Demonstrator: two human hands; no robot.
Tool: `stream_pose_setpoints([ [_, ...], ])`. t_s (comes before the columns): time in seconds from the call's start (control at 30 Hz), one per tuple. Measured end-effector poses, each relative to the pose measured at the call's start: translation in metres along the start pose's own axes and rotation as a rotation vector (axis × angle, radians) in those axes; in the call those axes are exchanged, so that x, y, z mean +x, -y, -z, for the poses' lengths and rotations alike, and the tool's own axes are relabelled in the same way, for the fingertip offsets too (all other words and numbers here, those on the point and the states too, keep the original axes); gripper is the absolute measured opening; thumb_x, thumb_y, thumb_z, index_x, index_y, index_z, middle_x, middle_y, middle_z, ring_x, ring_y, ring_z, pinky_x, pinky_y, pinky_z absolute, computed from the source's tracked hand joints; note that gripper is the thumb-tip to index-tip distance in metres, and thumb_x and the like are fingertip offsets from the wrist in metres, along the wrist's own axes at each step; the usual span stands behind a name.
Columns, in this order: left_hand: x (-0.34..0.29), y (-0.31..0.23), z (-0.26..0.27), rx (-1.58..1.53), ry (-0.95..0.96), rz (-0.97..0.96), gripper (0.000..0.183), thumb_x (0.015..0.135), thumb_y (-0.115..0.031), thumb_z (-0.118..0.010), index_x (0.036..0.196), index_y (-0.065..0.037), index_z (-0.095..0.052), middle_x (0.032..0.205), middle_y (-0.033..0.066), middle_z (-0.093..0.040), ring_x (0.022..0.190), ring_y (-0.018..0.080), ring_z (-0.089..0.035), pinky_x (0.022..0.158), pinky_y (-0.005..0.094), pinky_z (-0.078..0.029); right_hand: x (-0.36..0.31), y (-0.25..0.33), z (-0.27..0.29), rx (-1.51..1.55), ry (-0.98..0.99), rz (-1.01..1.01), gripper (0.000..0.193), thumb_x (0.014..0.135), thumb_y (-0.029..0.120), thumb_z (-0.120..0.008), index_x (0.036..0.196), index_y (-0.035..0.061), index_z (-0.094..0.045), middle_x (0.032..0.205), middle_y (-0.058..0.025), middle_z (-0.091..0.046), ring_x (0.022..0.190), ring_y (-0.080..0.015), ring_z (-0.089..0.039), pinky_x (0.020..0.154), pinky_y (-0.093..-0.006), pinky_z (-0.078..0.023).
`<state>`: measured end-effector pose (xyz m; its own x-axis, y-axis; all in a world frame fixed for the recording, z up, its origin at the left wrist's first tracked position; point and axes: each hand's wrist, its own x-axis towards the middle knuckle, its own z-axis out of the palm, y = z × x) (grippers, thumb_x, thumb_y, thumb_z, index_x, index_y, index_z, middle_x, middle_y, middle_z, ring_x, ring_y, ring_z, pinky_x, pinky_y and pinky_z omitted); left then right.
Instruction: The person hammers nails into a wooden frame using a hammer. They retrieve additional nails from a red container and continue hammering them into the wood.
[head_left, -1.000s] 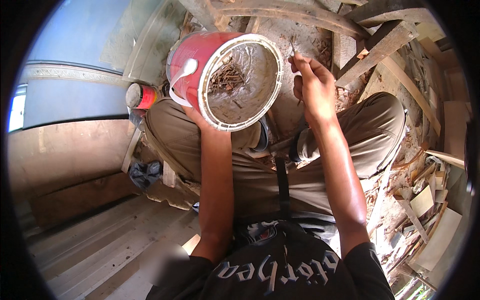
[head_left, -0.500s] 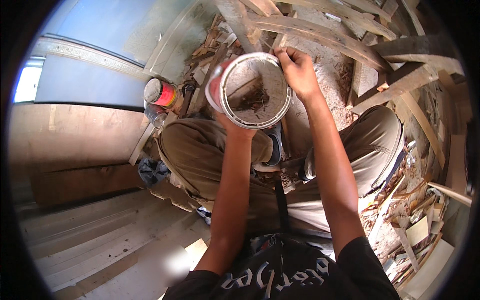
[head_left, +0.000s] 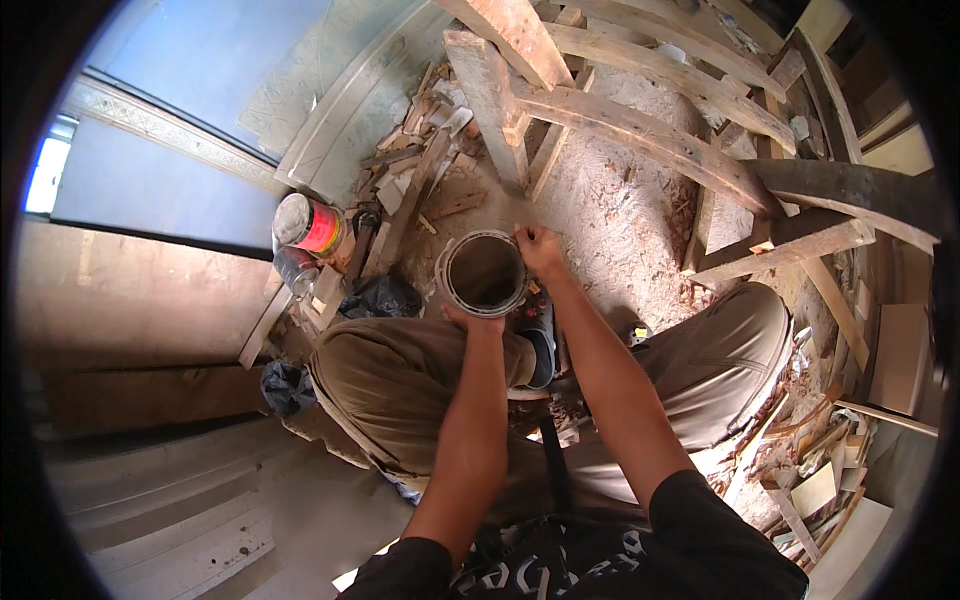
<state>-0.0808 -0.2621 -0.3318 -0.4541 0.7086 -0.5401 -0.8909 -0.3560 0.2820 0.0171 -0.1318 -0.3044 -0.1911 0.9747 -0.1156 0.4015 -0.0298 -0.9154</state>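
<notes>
Between my bent knees I hold a round plastic bucket (head_left: 501, 262) with a whitish rim, its open mouth facing up toward me. The inside is greyish and stained, with dark matter in shadow at the bottom. My left hand (head_left: 472, 321) grips the near lower side; most of its fingers are hidden behind the bucket. At the far right of the rim, my right hand (head_left: 539, 249) is closed, its fingers pinched at the edge. Whether it has the rim itself or a thin handle there is too small to tell.
A red-labelled tin can (head_left: 309, 225) and a clear plastic bottle (head_left: 296, 269) lie at left. Beside my left knee is a black plastic bag (head_left: 382, 298). Wood scraps (head_left: 408, 180) pile against the blue wall panel. Timber beams (head_left: 650, 130) cross the far right, above dusty ground.
Both hands have brought the bucket lower and nearer my feet, so it looks smaller. Its mouth now appears darker inside. The view has shifted a little, showing more ground beyond.
</notes>
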Motion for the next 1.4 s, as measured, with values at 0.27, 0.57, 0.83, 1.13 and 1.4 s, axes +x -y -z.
stream_pose_setpoints([
  [0.27, 0.031, 0.015, 0.01, -0.017, -0.451, -0.155, 0.053, 0.098, -0.055, -0.044, 0.136, -0.019, -0.051, 0.143, 0.0043, -0.045, 0.131, 0.0273, -0.043, 0.103, 0.0546, -0.038, -0.01, -0.062, -0.048, -0.281, 0.114, -0.034, 0.039, 0.093, 0.036, -0.059, 0.093, -0.0016, -0.071, 0.094, -0.0283, -0.069, 0.093, -0.0455, -0.067, 0.08, -0.0477, -0.053],
  [0.57, 0.01, 0.022, -0.027, 0.68, -0.84, -0.338, 0.06, 0.099, -0.034, -0.05, 0.144, 0.005, -0.038, 0.144, 0.0235, -0.044, 0.127, 0.0364, -0.05, 0.107, 0.0488, -0.039, -0.007, -0.021, 0.044, 0.356, 0.372, -0.325, 0.028, 0.101, 0.03, -0.057, 0.096, 0.0045, -0.069, 0.076, 0.005, -0.061, 0.047, -0.0028, -0.036, 0.042, -0.0229, -0.031],
  [0.83, -0.067, 0.011, -0.196, 0.747, 0.265, -0.439, 0.037, 0.097, -0.021, -0.062, 0.124, 0.005, -0.061, 0.114, 0.0144, -0.065, 0.103, 0.0217, -0.063, 0.092, 0.0366, -0.05, -0.017, 0.146, 0.157, 0.394, 0.506, -0.092, 0.022, 0.1, 0.026, -0.062, 0.1, 0.0046, -0.067, 0.079, 0.0039, -0.059, 0.053, -0.0026, -0.038, 0.047, -0.0212, -0.031],
  [1.13, -0.136, 0.043, -0.243, 0.664, 0.598, -0.052, 0.034, 0.097, -0.025, -0.065, 0.118, 0.001, -0.068, 0.094, 0.0019, -0.065, 0.09, 0.0124, -0.061, 0.081, 0.0346, -0.053, -0.083, 0.18, 0.242, 0.216, 0.369, 0.283, 0.017, 0.099, 0.014, -0.064, 0.104, -0.0011, -0.069, 0.092, -0.0035, -0.07, 0.089, -0.0082, -0.059, 0.08, -0.0278, -0.048],
  [1.4, -0.177, 0.066, -0.268, 0.792, 0.706, 0.056, 0.036, 0.1, -0.027, -0.061, 0.12, 0.003, -0.065, 0.091, -0.0001, -0.06, 0.088, 0.0123, -0.061, 0.085, 0.0345, -0.053, -0.112, 0.173, 0.293, 0.588, 0.18, 0.144, 0.02, 0.093, 0.007, -0.07, 0.11, -0.0014, -0.063, 0.092, -0.0057, -0.07, 0.082, -0.0057, -0.062, 0.069, -0.019, -0.045],
])
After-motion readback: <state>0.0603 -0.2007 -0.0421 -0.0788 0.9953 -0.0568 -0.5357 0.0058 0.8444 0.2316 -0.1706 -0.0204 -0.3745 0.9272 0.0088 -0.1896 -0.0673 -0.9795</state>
